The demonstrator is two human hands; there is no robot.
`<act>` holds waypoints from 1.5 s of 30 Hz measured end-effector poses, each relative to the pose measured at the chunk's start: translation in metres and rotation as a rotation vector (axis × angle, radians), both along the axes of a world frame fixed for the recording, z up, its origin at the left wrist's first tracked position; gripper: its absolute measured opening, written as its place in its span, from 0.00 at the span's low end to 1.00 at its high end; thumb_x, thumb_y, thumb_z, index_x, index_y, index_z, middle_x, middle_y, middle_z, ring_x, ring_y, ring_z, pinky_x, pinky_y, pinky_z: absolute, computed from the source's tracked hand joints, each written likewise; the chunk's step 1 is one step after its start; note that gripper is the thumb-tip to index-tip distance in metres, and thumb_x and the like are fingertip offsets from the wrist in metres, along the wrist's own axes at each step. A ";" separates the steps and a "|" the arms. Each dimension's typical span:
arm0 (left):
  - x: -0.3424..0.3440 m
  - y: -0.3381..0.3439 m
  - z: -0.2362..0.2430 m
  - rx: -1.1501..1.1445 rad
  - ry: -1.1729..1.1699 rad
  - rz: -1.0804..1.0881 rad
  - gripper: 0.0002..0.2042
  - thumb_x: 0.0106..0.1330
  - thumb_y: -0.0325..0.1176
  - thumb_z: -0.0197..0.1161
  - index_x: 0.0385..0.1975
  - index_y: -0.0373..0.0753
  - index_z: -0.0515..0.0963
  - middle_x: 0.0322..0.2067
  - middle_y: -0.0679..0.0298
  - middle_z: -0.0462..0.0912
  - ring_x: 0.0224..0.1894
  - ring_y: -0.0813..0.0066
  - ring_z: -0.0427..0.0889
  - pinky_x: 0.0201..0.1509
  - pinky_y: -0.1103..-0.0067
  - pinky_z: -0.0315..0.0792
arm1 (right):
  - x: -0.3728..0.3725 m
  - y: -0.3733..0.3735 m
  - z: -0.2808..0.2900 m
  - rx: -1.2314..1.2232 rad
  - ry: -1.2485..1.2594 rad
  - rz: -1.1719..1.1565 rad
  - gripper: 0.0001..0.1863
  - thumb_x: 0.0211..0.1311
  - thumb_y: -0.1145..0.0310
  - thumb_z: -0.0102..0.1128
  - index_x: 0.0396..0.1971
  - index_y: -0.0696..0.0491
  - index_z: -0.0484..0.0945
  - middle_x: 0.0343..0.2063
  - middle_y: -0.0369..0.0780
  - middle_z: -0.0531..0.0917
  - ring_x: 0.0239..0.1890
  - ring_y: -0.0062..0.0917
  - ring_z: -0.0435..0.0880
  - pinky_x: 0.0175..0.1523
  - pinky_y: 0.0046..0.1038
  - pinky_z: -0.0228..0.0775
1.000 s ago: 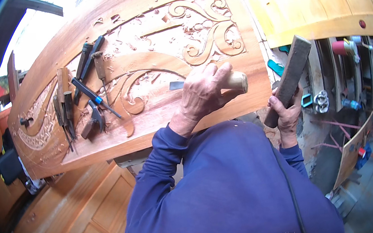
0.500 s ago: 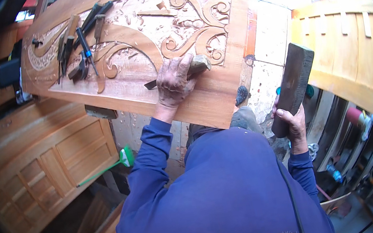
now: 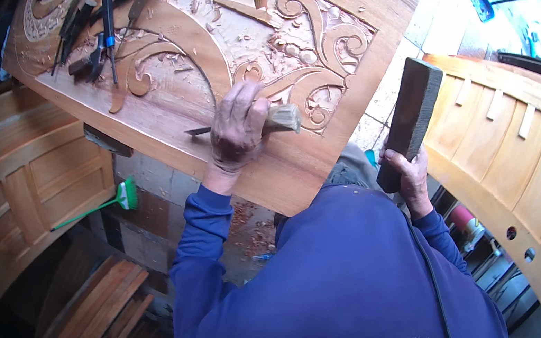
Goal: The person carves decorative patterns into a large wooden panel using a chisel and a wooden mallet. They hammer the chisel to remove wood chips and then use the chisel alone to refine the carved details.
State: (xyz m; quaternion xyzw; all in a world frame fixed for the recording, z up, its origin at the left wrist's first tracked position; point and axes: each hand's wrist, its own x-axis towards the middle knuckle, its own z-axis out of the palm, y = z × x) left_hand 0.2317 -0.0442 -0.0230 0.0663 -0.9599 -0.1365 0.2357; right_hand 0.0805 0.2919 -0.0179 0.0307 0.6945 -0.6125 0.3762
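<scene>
My left hand [image 3: 237, 130] is closed around a chisel, resting on a carved wooden panel [image 3: 280, 185]. The chisel's pale wooden handle [image 3: 284, 119] sticks out to the right of the fist, and its dark blade shows on the left. Scroll-shaped relief [image 3: 314, 85] stands out from the panel just beyond the hand. Off the panel's right edge, my right hand [image 3: 413, 177] grips the lower end of a long dark wooden block [image 3: 411, 118], held tilted in the air. Several carving tools [image 3: 110, 39] lie at the panel's far left, among curled shavings.
A paneled wooden door [image 3: 68, 174] stands at left, with a green broom [image 3: 126, 194] by it. Stacked planks [image 3: 94, 321] lie at lower left. To the right leans another wooden door [image 3: 501, 169] with small strips on it. Shavings litter the floor under the panel.
The whole view has turned, so the panel appears rotated clockwise and the broom sits farther left. Both hands keep their holds; the chisel and the block are still apart.
</scene>
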 end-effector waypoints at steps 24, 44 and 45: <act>-0.089 0.078 0.102 1.126 0.386 0.883 0.28 0.74 0.60 0.58 0.52 0.37 0.78 0.21 0.65 0.79 0.20 0.74 0.78 0.28 0.75 0.74 | -0.222 -0.084 0.013 -0.054 0.227 0.714 0.27 0.51 0.65 0.73 0.50 0.58 0.73 0.35 0.37 0.81 0.33 0.21 0.80 0.42 0.27 0.74; -0.133 -0.087 0.003 1.271 1.842 0.843 0.25 0.72 0.64 0.57 0.35 0.48 0.63 0.20 0.68 0.67 0.15 0.78 0.64 0.18 0.80 0.63 | -0.160 -0.359 0.171 -0.708 0.709 1.013 0.41 0.53 0.73 0.69 0.70 0.58 0.65 0.45 0.38 0.81 0.40 0.23 0.83 0.46 0.26 0.77; -0.134 -0.087 0.003 1.276 1.848 0.848 0.25 0.72 0.64 0.57 0.35 0.48 0.63 0.20 0.68 0.67 0.15 0.78 0.64 0.18 0.80 0.63 | -0.146 -0.368 0.176 -0.744 0.697 0.951 0.42 0.53 0.71 0.70 0.69 0.62 0.64 0.45 0.38 0.80 0.41 0.21 0.81 0.47 0.24 0.75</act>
